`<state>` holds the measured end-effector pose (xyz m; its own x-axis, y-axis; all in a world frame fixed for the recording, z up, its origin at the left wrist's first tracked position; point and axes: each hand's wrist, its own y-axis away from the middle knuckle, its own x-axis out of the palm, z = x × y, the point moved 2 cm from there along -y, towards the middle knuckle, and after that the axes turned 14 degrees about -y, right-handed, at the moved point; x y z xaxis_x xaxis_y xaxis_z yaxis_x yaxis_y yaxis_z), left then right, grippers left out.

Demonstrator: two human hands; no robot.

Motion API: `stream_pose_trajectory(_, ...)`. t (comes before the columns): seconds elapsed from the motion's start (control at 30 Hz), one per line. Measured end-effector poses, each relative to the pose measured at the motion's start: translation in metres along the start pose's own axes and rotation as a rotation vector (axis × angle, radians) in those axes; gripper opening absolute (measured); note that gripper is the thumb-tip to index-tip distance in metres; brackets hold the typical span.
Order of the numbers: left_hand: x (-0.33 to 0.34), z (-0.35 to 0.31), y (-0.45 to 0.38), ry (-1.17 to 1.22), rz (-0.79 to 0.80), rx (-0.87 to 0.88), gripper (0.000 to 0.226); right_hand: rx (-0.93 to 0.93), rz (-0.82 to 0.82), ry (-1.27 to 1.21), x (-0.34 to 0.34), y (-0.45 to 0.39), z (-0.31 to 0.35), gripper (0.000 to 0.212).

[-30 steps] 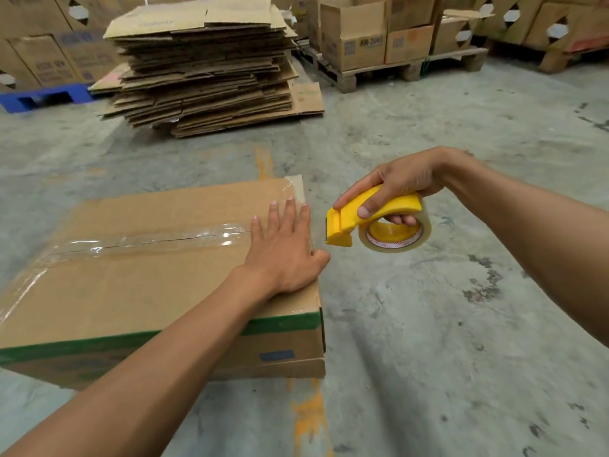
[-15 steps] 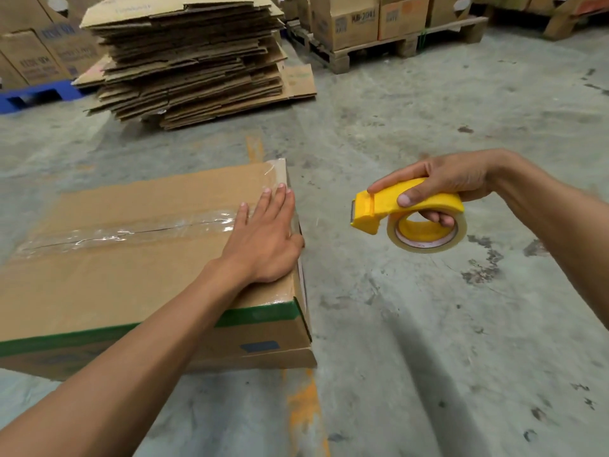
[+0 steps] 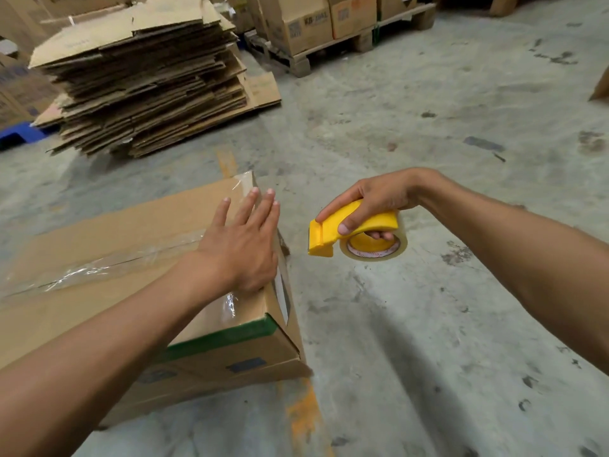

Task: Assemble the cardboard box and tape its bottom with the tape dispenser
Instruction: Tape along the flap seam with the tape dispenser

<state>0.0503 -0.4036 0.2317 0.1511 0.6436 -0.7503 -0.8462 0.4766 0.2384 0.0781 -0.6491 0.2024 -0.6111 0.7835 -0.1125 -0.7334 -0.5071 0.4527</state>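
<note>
Cardboard fills the lower left: the cardboard box sits on the concrete floor with its flaps closed upward, and its left part runs out of the picture. A strip of clear tape lies along the centre seam, wrinkled and glinting; more film shows at the far right corner and near the right edge. The left forearm crosses the near part of the top and hides it. On the box's right side wall a pale slot is only partly seen, and the blue labels on the front face are too blurred to read.

The left hand is spread flat with straight fingers at the right end of the seam, its fingertips reaching past the box's right edge; whether the palm presses the board or hovers just above cannot be told. The right hand grips the yellow tape dispenser in the air just right of the box, apart from it, fingers hooked through the tape roll, which partly hides them.

Bare floor lies open to the right and front of the box. Well behind, a stack of flattened cartons and pallets with boxes stand, cut off by the top edge.
</note>
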Motion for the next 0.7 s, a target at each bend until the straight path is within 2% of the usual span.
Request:
stream_pose_trajectory(0.3,-0.012,-0.005,-0.011,-0.272,0.171,0.122,0.07,0.026,0.025,-0.005,0.018,-0.028,-0.004,0.045)
stream_pose_trajectory(0.37,-0.012,-0.003,-0.012,-0.228,0.196,0.129,0.07,0.038,0.02,-0.004,0.022,-0.032,-0.003,0.045)
stream_pose_trajectory(0.53,-0.003,-0.001,-0.006,-0.041,0.116,0.116,0.07,0.061,-0.019,0.167,0.033,-0.041,0.023,0.049)
stream_pose_trajectory(0.7,-0.004,-0.002,-0.003,-0.017,0.114,0.118,0.07,0.112,-0.076,0.372,0.045,-0.036,0.054,0.052)
